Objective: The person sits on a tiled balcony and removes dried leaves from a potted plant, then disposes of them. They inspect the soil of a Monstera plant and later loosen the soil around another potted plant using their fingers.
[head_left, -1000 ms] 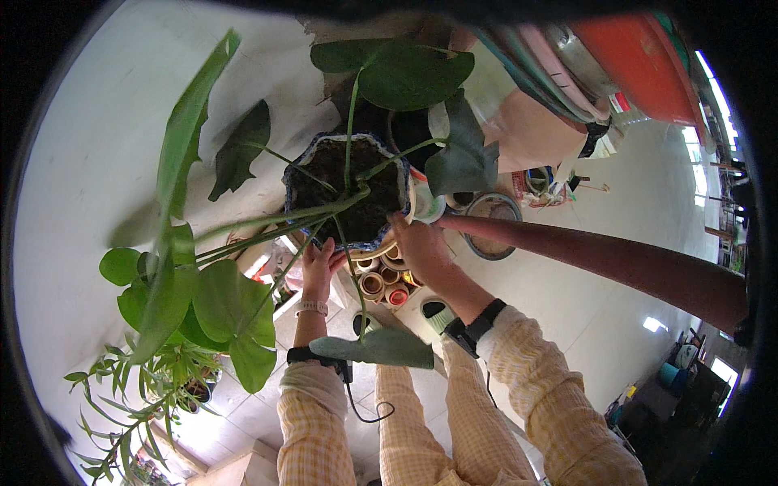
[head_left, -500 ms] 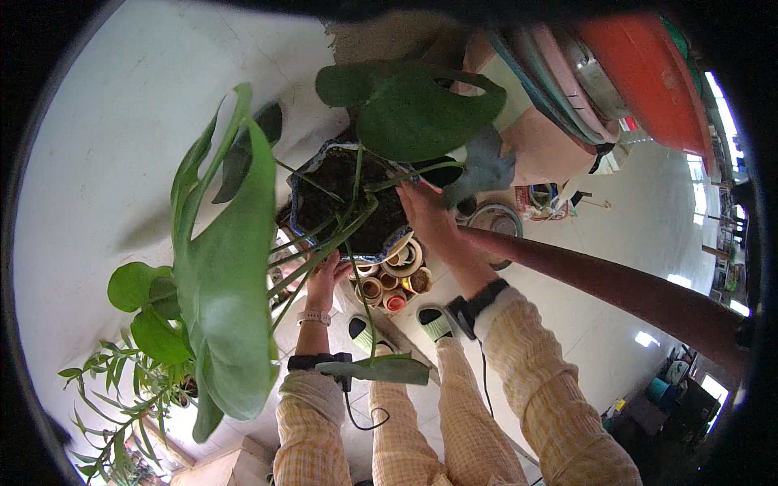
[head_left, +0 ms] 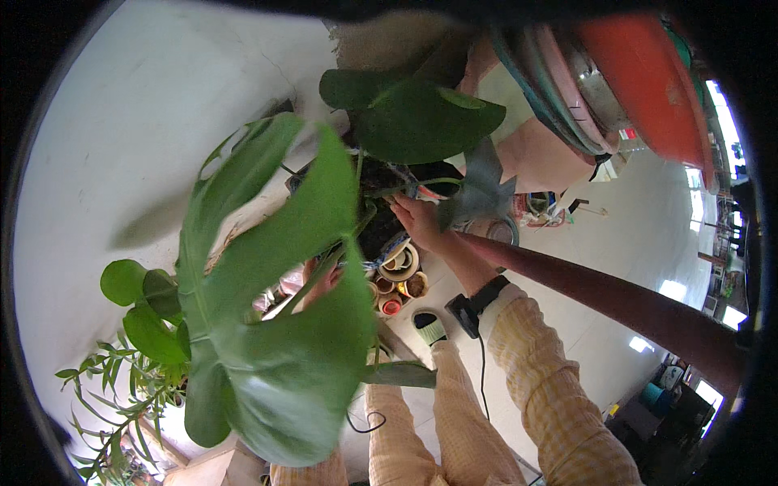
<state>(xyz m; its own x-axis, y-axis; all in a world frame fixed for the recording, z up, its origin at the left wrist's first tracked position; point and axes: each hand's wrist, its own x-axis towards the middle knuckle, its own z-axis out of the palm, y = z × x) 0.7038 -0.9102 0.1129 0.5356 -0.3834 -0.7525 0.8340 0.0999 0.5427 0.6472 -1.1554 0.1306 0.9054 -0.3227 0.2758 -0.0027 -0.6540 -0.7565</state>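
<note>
A potted plant with large split green leaves stands before me. Its biggest leaf (head_left: 275, 389) covers much of the pot and most of my left arm. Dark soil (head_left: 379, 176) and a bit of the blue-patterned flower pot (head_left: 394, 246) show beside that leaf. My right hand (head_left: 420, 223) is closed on the pot's right rim, below a dark upper leaf (head_left: 438, 125). Only a small part of my left hand (head_left: 331, 278) shows through a gap in the big leaf, near the pot's lower left side; its fingers are hidden.
Below the pot, several small empty-looking pots (head_left: 391, 285) cluster on the floor near my slippers (head_left: 429, 326). A reddish-brown pole (head_left: 600, 290) slants across the right. Stacked basins (head_left: 648, 89) stand upper right. Another leafy plant (head_left: 113, 381) is lower left, by the white wall (head_left: 105, 121).
The big leaf has swung rightward, covering the pot's left part and my left forearm. The pot appears slightly turned or shifted. My right hand stays at the rim.
</note>
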